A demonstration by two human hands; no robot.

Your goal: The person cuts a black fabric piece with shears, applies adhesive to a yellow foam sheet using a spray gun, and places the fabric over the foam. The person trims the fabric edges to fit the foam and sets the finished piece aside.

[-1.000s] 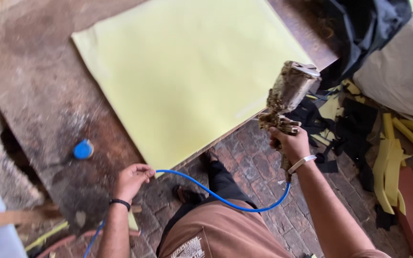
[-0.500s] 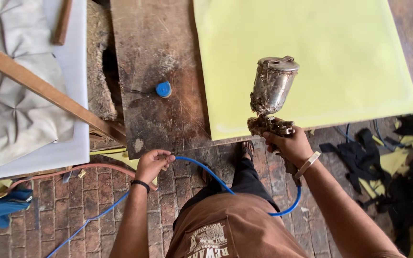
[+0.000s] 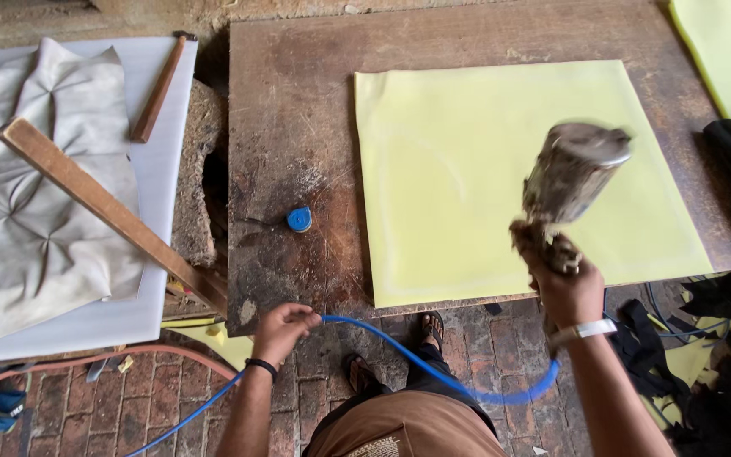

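Blue cap (image 3: 299, 219), tufted cushion (image 3: 27, 211), wooden batten (image 3: 112, 211).

Motion blurs the spray gun (image 3: 570, 182) above the right hand (image 3: 570, 292); the blue hose (image 3: 433, 368) leaves frame below the left hand (image 3: 283, 330).

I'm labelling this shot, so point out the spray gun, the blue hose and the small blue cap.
spray gun (image 3: 570, 173), head view, on the side of its metal cup.
blue hose (image 3: 420, 362), head view, on its middle stretch between the hands.
small blue cap (image 3: 299, 219), head view, on its top.
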